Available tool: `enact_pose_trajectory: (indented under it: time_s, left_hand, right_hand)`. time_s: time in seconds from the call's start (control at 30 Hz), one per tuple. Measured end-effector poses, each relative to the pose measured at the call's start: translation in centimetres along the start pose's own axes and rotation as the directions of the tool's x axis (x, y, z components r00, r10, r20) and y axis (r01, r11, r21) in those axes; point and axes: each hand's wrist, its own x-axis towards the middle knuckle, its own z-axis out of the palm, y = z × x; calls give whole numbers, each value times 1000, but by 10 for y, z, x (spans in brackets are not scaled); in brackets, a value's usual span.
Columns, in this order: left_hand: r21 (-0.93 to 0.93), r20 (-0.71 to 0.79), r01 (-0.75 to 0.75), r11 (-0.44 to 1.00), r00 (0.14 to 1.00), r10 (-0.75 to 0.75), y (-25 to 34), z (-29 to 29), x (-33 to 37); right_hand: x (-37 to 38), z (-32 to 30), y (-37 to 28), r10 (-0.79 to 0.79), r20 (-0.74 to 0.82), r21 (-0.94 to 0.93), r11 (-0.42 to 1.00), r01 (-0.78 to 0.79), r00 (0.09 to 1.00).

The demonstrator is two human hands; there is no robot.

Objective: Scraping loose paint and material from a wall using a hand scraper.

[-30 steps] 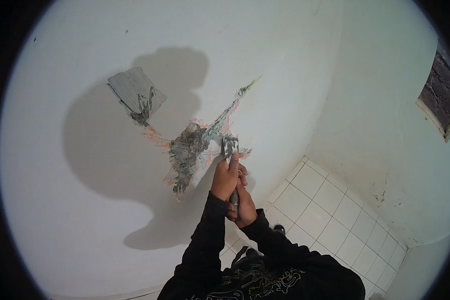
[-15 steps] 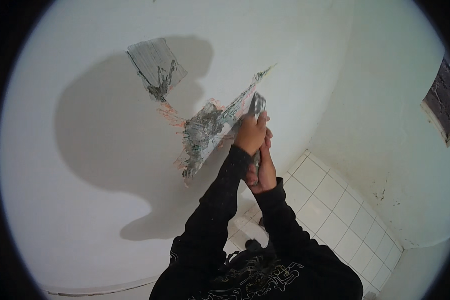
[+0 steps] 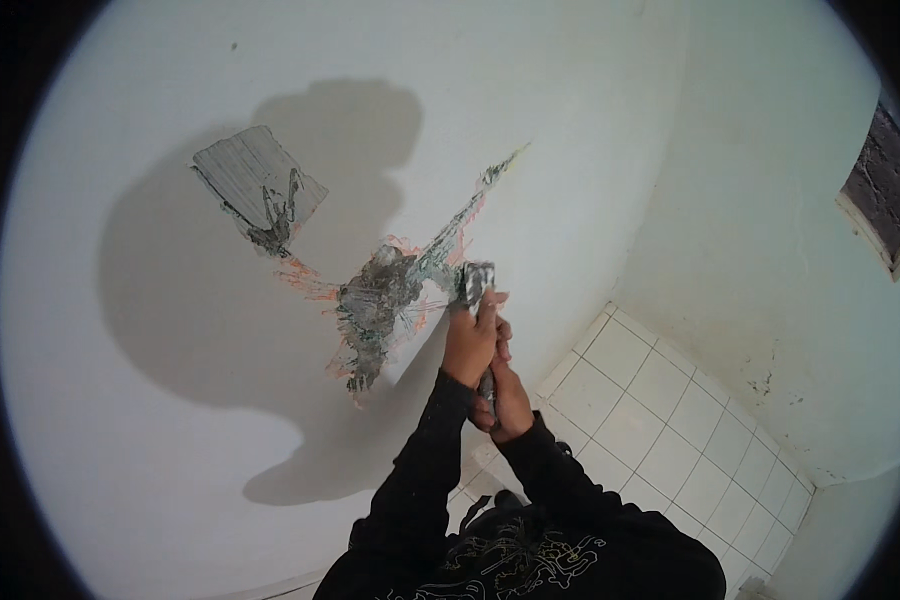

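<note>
In a bare room, a white wall [image 3: 80, 420] across the left side. On its far left, a ribbed grey rectangle [image 3: 250, 172]; right of that and nearer, a rough grey patch [image 3: 375, 305] edged with orange scratches, partly under a broad shadow [image 3: 165, 270]. Just right of the patch, a flat scraper [image 3: 480, 274]; contact with the wall impossible to tell. Closed round its upper part, the left grip [image 3: 472, 340]; nearer and slightly right, wrapped round the handle, the right grip [image 3: 511, 398]. Probably light and stiff, hardly fragile, perhaps slippery where smeared; best held with 2 grips, low on the handle and behind the blade. Farther right, white floor tiles [image 3: 625, 410] and a dark framed opening [image 3: 882, 180]. Partly in the way: the left grip, covering the scraper's middle.
</note>
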Motion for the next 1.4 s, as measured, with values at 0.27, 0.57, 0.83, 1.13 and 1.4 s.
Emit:
enact_pose_trajectory:
  time_s: [0.27,0.57,0.83,1.13,1.4]
  left_hand:
    - [-20,-8,7,1000,1000,-8,-22,6,-4]
    - [-16,12,30,999,999,-30,-14,12,3]
    - [49,47,-54,997,998,52,21,25,27]
    - [-52,13,-40,998,999,41,-18,15,21]
    - [-359,-178,-112,926,983,50,-25,40,-3]
  right_hand:
    - [-2,-17,14,-75,-22,-9,997,75,997]
    - [2,-22,5,-61,-3,-28,998,60,998]
    - [21,-14,-27,-71,62,66,996,67,996]
    - [19,-38,0,-139,-16,-106,985,136,990]
    - [8,-73,-44,-205,117,-435,869,236,972]
